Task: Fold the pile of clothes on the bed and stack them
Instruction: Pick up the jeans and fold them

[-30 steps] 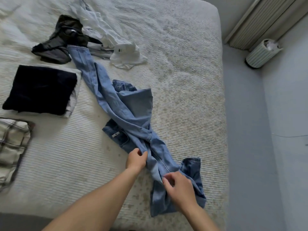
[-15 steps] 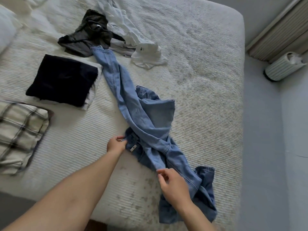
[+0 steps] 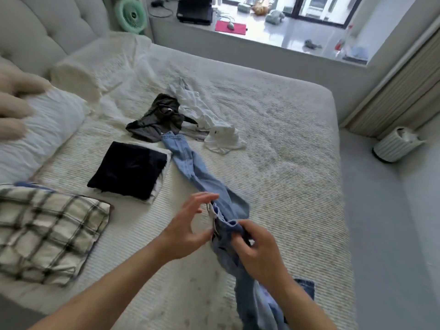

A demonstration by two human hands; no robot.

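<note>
Clothes lie loose on the bed [image 3: 273, 144]: jeans [image 3: 190, 167] trailing from the unfolded pile [image 3: 181, 115] to both hands, beside a folded dark stack [image 3: 128, 172]; right hand [image 3: 258, 252] grips the waistband, left hand [image 3: 188, 225], fingers spread, seems to touch it

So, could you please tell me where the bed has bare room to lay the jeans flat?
Bare bed lies right of the jeans, up to the edge. Left is crowded: dark folded stack, plaid stack; the unfolded pile sits behind.
</note>
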